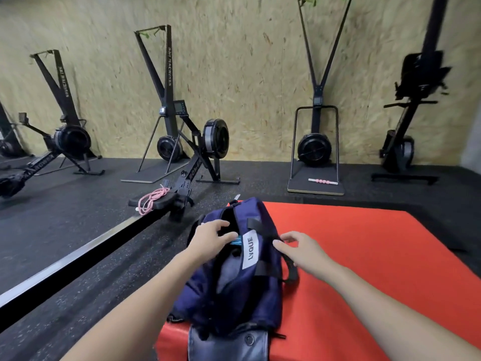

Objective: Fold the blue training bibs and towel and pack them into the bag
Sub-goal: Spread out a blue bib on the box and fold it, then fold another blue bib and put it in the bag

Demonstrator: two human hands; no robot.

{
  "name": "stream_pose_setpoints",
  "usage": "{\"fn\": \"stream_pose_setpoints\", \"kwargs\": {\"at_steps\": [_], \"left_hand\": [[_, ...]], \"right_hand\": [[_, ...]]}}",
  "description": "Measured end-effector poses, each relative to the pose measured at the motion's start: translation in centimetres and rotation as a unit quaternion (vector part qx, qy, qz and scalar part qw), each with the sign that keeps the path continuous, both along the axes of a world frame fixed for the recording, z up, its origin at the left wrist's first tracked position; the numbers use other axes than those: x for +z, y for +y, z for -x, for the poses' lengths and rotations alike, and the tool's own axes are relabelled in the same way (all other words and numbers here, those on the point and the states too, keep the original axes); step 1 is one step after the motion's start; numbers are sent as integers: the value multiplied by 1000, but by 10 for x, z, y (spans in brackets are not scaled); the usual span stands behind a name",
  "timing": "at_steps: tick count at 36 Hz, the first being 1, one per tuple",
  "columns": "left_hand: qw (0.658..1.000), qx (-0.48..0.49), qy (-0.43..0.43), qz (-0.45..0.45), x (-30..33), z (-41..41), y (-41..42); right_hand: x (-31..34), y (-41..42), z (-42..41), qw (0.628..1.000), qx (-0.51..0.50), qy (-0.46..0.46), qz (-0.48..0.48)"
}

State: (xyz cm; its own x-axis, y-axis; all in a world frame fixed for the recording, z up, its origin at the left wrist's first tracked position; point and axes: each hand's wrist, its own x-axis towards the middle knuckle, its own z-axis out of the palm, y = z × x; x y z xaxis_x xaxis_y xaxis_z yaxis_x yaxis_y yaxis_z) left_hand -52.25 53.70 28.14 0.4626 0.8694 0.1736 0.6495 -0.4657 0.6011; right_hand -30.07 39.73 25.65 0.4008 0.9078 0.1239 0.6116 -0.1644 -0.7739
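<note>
Now left hand (208,237) at bag (234,287) opening (unzipped); right hand (299,247) beside strap.

The bag (234,280) is a dark navy fabric holdall lying lengthwise on the left part of a red mat (364,256), its near end hanging over the mat's front edge; its top opening gapes along the left side, showing a grey lining; a white label reading LVQUE sits on its upper face between two black straps; a black handle loop trails off its right side onto the mat; just inside the opening, a small patch of bright blue cloth (236,241) shows, whether bib or towel cannot be told.
</note>
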Motion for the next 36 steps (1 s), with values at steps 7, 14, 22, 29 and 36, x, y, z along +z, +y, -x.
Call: {"fn": "stream_pose_setpoints", "kwargs": {"at_steps": [7, 14, 22, 29, 36], "left_hand": [[994, -108, -2, 0, 14, -75, -115], [977, -214, 0, 19, -10, -161, -229], [940, -332, 61, 44, -71, -255, -354], [904, -404, 118, 69, -140, -321, -451], [882, -414, 188, 123, -215, -367, -507]], "right_hand": [[9, -106, -43, 1000, -28, -6, -2], [-10, -237, -101, 996, -87, -6, 12], [-71, -382, -166, 978, -198, -2, 61], [-145, -488, -207, 949, -283, 70, 119], [-228, -550, -243, 922, -302, 121, 211]]}}
